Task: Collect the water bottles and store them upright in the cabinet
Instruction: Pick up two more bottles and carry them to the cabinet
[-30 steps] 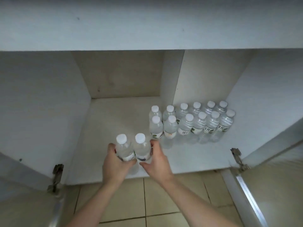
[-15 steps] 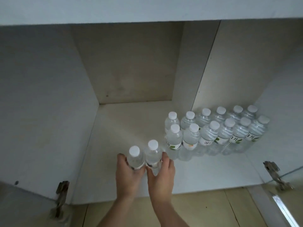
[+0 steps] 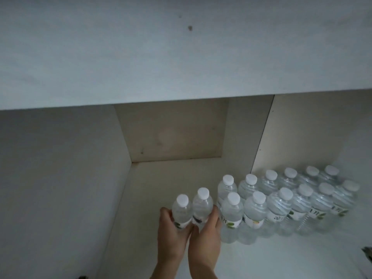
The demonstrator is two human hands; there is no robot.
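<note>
Two clear water bottles with white caps stand side by side on the cabinet floor (image 3: 153, 178). My left hand (image 3: 171, 234) grips the left bottle (image 3: 181, 210) and my right hand (image 3: 205, 236) grips the right bottle (image 3: 202, 206). Both bottles are upright. Immediately to their right, two rows of several upright bottles (image 3: 281, 200) stand along the right half of the cabinet floor; the held pair almost touches the nearest one (image 3: 231, 210).
The cabinet's left wall (image 3: 60, 168), back panel (image 3: 173, 129) and a vertical divider (image 3: 261, 137) enclose the space. A white cabinet top panel (image 3: 181, 47) overhangs above. A door hinge (image 3: 367, 252) shows at the right edge.
Both hands have pushed the two bottles deeper into the cabinet and rightwards, up against the standing rows. The camera has tilted up, so the floor tiles are out of view.
</note>
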